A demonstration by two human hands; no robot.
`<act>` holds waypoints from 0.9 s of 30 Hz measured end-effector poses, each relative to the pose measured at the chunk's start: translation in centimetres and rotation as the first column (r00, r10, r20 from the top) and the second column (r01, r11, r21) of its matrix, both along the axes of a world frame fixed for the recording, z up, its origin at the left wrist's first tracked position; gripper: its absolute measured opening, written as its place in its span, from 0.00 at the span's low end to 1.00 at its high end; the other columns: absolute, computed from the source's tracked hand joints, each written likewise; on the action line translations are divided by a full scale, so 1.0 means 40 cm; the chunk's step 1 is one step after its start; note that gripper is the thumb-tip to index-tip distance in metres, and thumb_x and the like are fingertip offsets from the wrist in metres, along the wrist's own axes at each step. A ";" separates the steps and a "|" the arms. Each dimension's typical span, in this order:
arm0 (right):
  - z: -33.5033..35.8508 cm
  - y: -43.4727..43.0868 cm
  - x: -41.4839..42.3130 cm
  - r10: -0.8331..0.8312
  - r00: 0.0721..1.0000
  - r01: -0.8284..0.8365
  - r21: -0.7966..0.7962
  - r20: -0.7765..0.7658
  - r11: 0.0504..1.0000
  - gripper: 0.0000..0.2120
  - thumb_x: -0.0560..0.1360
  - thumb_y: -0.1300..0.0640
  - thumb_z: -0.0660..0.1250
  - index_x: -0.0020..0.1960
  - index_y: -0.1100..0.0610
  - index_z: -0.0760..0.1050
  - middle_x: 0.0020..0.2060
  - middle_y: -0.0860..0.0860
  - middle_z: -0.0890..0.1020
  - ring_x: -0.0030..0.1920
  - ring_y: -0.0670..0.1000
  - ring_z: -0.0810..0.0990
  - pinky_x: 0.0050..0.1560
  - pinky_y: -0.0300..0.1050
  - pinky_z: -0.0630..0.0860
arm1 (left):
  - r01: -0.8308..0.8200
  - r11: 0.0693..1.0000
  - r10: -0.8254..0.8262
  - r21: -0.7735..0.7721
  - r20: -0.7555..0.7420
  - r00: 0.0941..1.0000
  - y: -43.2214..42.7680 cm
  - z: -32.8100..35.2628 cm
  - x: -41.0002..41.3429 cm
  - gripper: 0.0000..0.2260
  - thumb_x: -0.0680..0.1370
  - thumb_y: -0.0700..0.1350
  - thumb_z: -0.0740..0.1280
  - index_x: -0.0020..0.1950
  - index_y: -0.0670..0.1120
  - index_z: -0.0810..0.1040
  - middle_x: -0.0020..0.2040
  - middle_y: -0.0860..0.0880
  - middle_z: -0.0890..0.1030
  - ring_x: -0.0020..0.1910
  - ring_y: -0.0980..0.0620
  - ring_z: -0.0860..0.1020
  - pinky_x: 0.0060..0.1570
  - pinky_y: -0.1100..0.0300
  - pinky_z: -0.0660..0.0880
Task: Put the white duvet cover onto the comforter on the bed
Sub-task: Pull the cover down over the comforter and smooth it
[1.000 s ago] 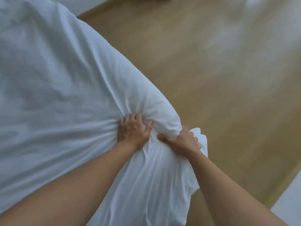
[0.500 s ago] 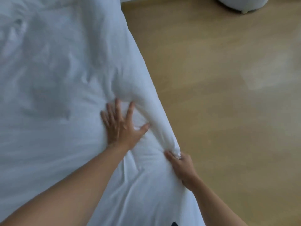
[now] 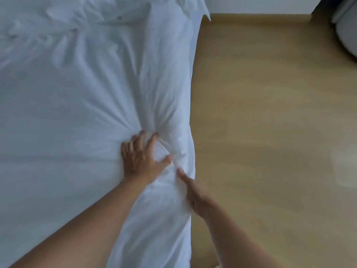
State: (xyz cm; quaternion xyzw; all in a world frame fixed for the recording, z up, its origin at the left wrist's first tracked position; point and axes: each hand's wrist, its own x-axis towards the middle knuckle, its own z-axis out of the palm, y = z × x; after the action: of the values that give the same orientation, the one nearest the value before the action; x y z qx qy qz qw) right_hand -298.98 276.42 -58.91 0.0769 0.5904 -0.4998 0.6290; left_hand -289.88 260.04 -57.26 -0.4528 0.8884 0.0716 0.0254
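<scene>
Gathering now: left hand (image 3: 142, 155) has gone from flat and splayed half a second ago to clawed. Fingers and thumb are bent into the duvet cover (image 3: 77, 113) and bunch a knot of cloth between them. Creases fan out beyond the fingertips.

Right hand (image 3: 195, 192), just thumb-side of that grip, no longer shows its earlier pinch on the hem. Forefinger lies straight on the cloth; other fingers hidden over the side, so cannot tell whether it holds anything.

Reading: corner work looks done, and the left hand is probably catching the filling through the cloth to shift it. Comforter not visible, presumably inside.

Cover lies spread over the bed, its side edge passing just thumb-side of the grip. Long axis runs from the wrist side away past the fingertips. Far corner (image 3: 204, 14) points out over the wooden floor (image 3: 270, 132).
</scene>
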 end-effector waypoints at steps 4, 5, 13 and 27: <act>0.030 -0.233 -0.184 -0.058 0.997 0.059 -0.020 0.046 0.998 0.35 0.60 0.33 0.80 0.56 0.56 0.80 0.49 0.52 0.86 0.44 0.50 0.87 0.42 0.43 0.82 | -0.075 0.997 0.075 0.024 -0.018 0.997 -0.015 0.029 -0.047 0.30 0.71 0.70 0.55 0.63 0.55 0.80 0.65 0.47 0.77 0.62 0.39 0.74 0.64 0.45 0.68; 0.022 -0.266 -0.200 -0.078 0.996 0.077 -0.031 -0.041 0.997 0.26 0.63 0.38 0.81 0.49 0.56 0.80 0.41 0.50 0.86 0.36 0.46 0.85 0.32 0.38 0.79 | -0.087 0.994 0.092 0.073 -0.064 0.994 -0.048 0.046 -0.074 0.27 0.71 0.68 0.54 0.56 0.53 0.82 0.58 0.47 0.79 0.56 0.39 0.77 0.57 0.47 0.71; 0.030 -0.380 -0.324 0.019 1.000 -0.019 0.004 0.001 1.000 0.40 0.54 0.30 0.81 0.57 0.56 0.81 0.48 0.50 0.88 0.47 0.53 0.87 0.48 0.47 0.84 | -0.235 0.927 0.208 0.291 0.121 0.971 -0.337 0.079 -0.287 0.28 0.70 0.71 0.65 0.67 0.61 0.71 0.68 0.50 0.69 0.68 0.41 0.68 0.67 0.45 0.67; 0.057 -1.013 -0.847 0.049 0.931 -0.022 0.078 -0.362 0.997 0.14 0.72 0.49 0.76 0.55 0.53 0.82 0.47 0.53 0.88 0.47 0.57 0.87 0.51 0.63 0.83 | -0.316 0.920 0.369 0.233 -0.234 0.900 -0.811 0.053 -0.702 0.25 0.67 0.64 0.63 0.56 0.50 0.69 0.60 0.45 0.70 0.61 0.40 0.69 0.57 0.46 0.66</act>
State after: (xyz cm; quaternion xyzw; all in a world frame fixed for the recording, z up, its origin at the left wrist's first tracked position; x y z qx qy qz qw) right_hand -332.85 235.91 -56.62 -0.0047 0.7156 -0.4723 0.5146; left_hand -317.97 227.62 -55.13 -0.5838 0.7783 0.2209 -0.0676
